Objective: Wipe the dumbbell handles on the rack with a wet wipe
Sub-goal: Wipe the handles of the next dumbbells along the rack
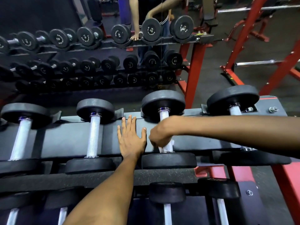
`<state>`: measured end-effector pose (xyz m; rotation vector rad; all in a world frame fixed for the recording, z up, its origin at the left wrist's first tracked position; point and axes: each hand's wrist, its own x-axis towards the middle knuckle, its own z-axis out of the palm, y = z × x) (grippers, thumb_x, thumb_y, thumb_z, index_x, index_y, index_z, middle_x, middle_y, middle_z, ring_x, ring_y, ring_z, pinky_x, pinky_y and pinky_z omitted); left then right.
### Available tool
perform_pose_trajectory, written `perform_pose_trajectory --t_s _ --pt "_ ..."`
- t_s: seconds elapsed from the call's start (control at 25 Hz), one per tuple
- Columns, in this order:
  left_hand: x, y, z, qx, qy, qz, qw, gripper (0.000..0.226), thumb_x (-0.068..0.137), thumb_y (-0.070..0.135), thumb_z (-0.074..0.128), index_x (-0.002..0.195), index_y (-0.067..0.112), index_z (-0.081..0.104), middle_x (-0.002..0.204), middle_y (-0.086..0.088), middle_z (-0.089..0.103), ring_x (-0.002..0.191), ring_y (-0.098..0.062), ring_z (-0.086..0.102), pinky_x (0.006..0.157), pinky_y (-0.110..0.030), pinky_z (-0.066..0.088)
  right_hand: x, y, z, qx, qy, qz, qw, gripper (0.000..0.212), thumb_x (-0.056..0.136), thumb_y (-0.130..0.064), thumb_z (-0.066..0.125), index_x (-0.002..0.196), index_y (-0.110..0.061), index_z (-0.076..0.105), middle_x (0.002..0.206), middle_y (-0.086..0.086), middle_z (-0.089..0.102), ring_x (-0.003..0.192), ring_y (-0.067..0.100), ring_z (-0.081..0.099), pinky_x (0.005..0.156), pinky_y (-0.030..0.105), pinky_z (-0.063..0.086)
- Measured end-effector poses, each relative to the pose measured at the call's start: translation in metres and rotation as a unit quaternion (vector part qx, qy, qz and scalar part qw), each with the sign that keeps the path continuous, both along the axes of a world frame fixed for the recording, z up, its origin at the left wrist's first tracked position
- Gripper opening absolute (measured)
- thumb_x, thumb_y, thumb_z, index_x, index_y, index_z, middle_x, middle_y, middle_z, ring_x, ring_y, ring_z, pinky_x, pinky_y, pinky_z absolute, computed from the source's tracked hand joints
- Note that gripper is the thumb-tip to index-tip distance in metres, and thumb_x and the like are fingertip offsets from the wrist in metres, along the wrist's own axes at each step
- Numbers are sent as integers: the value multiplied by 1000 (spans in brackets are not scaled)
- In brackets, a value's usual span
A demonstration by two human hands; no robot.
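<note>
Centre of frame: right hand curled around a dumbbell handle, grip clamped on a white wet wipe near the handle's lower end. Left hand lies flat, fingers straight and apart, on the dark rack just beside it.

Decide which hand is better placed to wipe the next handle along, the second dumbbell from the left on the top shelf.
Probably the right hand: it grips the wet wipe round the third dumbbell's handle. The left hand lies flat on the rack shelf, nearer that second handle but without a wipe.
</note>
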<state>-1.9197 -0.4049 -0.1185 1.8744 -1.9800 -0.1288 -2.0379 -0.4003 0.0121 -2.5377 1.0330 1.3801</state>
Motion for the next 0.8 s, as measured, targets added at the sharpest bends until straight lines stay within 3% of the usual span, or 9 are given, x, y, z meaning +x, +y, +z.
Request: perform_pose_trajectory --t_s 0.12,0.24,0.32,0.44,0.52,0.64,0.72,0.76,0.8 --pt "0 -1 -1 -3 -1 0 1000 78 86 59 13 152 22 27 161 5 20 150 -14 2 122 -36 -5 -5 -15 11 -133 -46 4 990 31 93 -14 45 120 -5 58 125 12 58 111 30 58 84 33 47" --pt "0 -1 -2 5 3 4 1000 71 89 55 23 152 22 27 161 6 19 150 -13 2 121 -36 -5 -15 4 -11 13 -91 22 996 31 89 -11 43 113 -9 61 112 9 64 102 29 61 83 32 50" --pt "1 -1 -2 3 9 4 1000 70 90 53 28 152 21 28 161 6 20 150 -14 2 122 -36 -5 -42 18 -14 40 -232 41 971 34 85 -7 43 111 -13 64 110 6 66 103 27 60 88 38 50" --pt "0 0 -2 -2 0 0 1000 69 91 54 27 152 20 29 161 5 21 150 -15 3 122 -37 -4 -99 17 -25 -117 -422 83 895 47 86 -2 32 123 -8 61 130 10 58 126 23 49 110 38 33" --pt "1 -1 -2 -1 -2 -1 1000 70 91 53 27 152 20 29 161 5 21 150 -15 3 122 -38 -3 -115 11 -30 -230 -412 92 877 53 86 0 27 132 -7 53 139 10 49 130 24 44 111 36 31" --pt "1 2 -1 6 0 0 1000 70 91 54 25 153 20 27 161 5 19 150 -15 2 122 -39 -3 -103 4 -40 -286 -435 34 853 54 83 2 29 131 -6 54 138 10 50 127 25 48 98 40 47" --pt "0 2 0 5 2 1 1000 70 90 54 25 153 21 26 161 5 19 150 -14 1 122 -38 -3 -103 25 -50 -266 -486 -30 832 53 82 2 39 131 -10 54 139 7 49 129 22 45 92 39 52" --pt "0 2 0 5 1 -1 1000 70 90 53 25 153 21 26 161 4 20 150 -14 1 122 -38 -4 -107 41 -53 -229 -509 -22 829 52 83 1 45 132 -14 53 142 4 47 132 19 41 93 38 51" --pt "1 1 0 5 1 -2 1000 71 90 53 26 153 21 25 161 4 19 150 -14 1 122 -37 -4 -113 54 -52 -185 -494 20 849 51 84 -1 48 133 -16 52 143 1 45 134 17 37 98 36 47"
